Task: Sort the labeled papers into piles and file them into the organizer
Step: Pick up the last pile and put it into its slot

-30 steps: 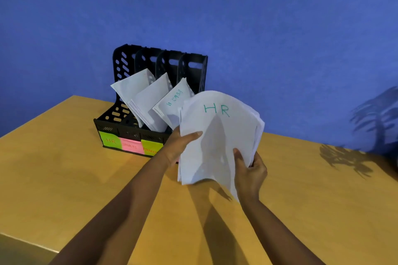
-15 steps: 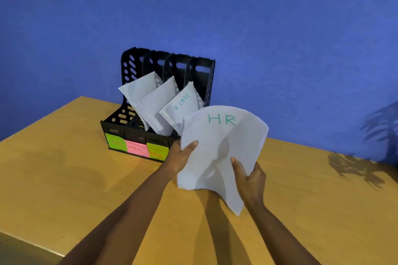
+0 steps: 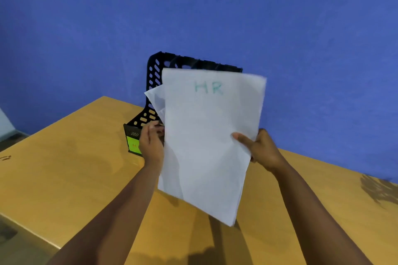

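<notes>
A stack of white sheets marked "HR" (image 3: 206, 135) in green stands upright above the table, held by both hands. My right hand (image 3: 258, 148) grips its right edge, thumb on the front. My left hand (image 3: 150, 144) is at its left edge, its fingertips curled against the sheets. Behind the stack stands the black slotted organizer (image 3: 154, 84); only its left wall, top rim and a green "HR" tag (image 3: 133, 145) show. A corner of a filed paper (image 3: 154, 98) peeks out at the left.
The wooden table (image 3: 71, 168) runs from the left edge to the right, with its front edge at lower left. A blue wall rises behind it. A dark plant shadow (image 3: 379, 189) lies on the table at far right.
The HR stack has been raised and flattened upright, and it now covers most of the organizer. Both hands have shifted to its side edges, and the view has moved closer.
</notes>
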